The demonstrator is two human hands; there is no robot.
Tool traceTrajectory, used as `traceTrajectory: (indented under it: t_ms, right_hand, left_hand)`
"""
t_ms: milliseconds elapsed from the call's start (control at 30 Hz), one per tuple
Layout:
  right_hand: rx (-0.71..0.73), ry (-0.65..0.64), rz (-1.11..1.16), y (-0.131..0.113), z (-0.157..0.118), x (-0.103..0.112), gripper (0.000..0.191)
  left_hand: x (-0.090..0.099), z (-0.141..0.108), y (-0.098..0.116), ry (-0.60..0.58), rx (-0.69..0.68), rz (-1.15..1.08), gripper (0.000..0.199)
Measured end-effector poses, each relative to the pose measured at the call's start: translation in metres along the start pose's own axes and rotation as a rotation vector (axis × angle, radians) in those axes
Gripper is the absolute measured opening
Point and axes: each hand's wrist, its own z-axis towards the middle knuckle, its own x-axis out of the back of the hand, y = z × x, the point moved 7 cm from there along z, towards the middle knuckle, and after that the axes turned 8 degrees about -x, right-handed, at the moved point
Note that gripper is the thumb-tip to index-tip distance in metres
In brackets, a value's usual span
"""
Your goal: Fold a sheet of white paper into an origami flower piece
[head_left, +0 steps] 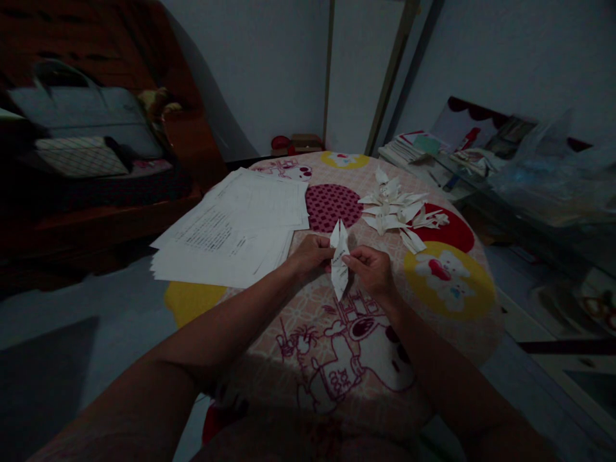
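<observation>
A piece of folded white paper (340, 260), long and pointed at both ends with a split upper tip, is held upright above the round table. My left hand (312, 252) grips its left edge, with the fingers partly behind the paper. On the other side my right hand (373, 268) pinches it, thumb on the front face. Several finished-looking folded paper shapes (392, 208) lie in a heap beyond my right hand. To the left, a stack of printed paper sheets (231, 224) is spread in an uneven pile.
A patterned cloth (298, 308) with cartoon figures covers the table. At left stands a wooden bench (192, 147) bearing a pale handbag (120, 115). A glass-topped cabinet at right carries papers (407, 149) and clear plastic bags (539, 173). A door (363, 70) is behind.
</observation>
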Motion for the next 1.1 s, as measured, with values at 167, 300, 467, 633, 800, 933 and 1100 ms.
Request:
traceTrajectory:
  t_ms: [167,300,467,633,800,933,1100]
  right_hand:
    - [-0.035,0.010,0.013,0.003,0.000,-0.001,0.028]
    - [-0.051,0.024,0.019,0.003,-0.001,-0.002,0.027]
    - [-0.063,0.033,0.037,0.002,-0.002,-0.003,0.023]
    - [-0.088,0.051,0.078,0.001,-0.002,-0.004,0.023]
    - [-0.090,0.071,0.051,0.004,-0.001,-0.002,0.021]
    - [-0.083,0.078,0.043,0.005,0.001,0.001,0.022]
    - [-0.079,0.097,0.024,0.006,0.002,0.004,0.023]
  left_hand:
    - [-0.001,-0.001,-0.002,-0.021,0.018,0.002,0.033]
    - [-0.001,-0.001,-0.003,-0.013,0.037,0.001,0.032]
    - [-0.001,0.000,-0.005,-0.002,0.063,-0.016,0.031]
    - [-0.002,0.000,-0.007,-0.002,0.067,-0.049,0.037]
    - [-0.008,-0.001,-0.006,-0.033,0.085,-0.149,0.044]
    - [-0.007,-0.001,-0.005,-0.047,0.111,-0.203,0.054]
    - [-0.011,-0.002,-0.001,-0.172,0.071,-0.095,0.044]
